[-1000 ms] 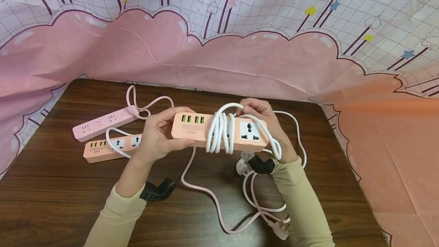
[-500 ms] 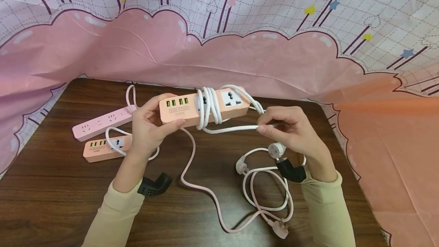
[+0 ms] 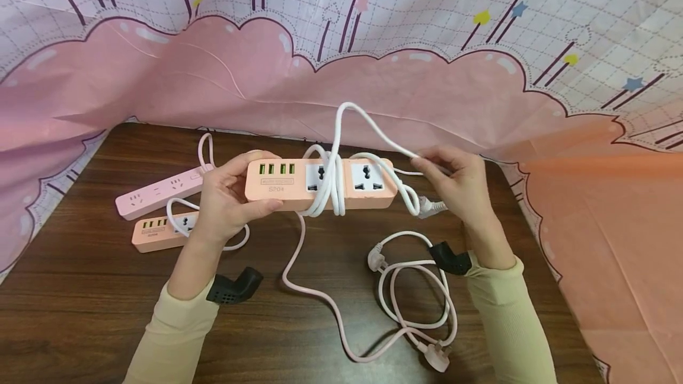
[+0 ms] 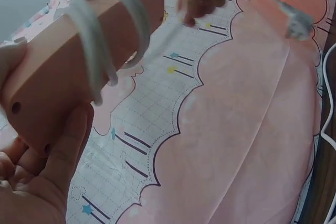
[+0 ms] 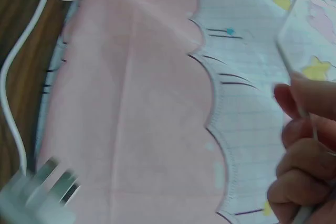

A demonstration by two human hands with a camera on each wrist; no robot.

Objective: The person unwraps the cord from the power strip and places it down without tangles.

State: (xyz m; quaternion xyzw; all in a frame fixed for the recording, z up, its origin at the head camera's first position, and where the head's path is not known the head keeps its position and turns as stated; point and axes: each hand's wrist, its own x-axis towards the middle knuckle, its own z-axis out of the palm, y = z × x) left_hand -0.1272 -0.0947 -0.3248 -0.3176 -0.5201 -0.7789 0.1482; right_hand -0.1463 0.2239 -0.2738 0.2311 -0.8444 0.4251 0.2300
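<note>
A peach power strip point(image 3: 277, 185) with green USB ports and white sockets is held up over the table, its white cord point(image 3: 335, 185) looped several times around the middle. My left hand point(image 3: 226, 200) grips its left end, thumb along the front edge. My right hand point(image 3: 453, 185) pinches the cord to the right of the strip, and a slack arc rises between strip and fingers. In the right wrist view the fingers point(image 5: 299, 182) curl round the cord. The white plug point(image 3: 431, 207) dangles below that hand; in the left wrist view the plug point(image 4: 298, 23) hangs blurred.
On the dark wooden table point(image 3: 256, 336), a pink power strip point(image 3: 160, 191) and another peach power strip point(image 3: 160, 233) lie at left, partly behind my left hand. At right lie a white plug point(image 3: 376, 258) and a pink plug point(image 3: 436, 357) with tangled cords. A patterned cloth point(image 3: 341, 88) hangs behind.
My right hand left the strip's right end, drew the cord out to the right, then rose with it. The strip moved left, tilted and levelled again in my left hand.
</note>
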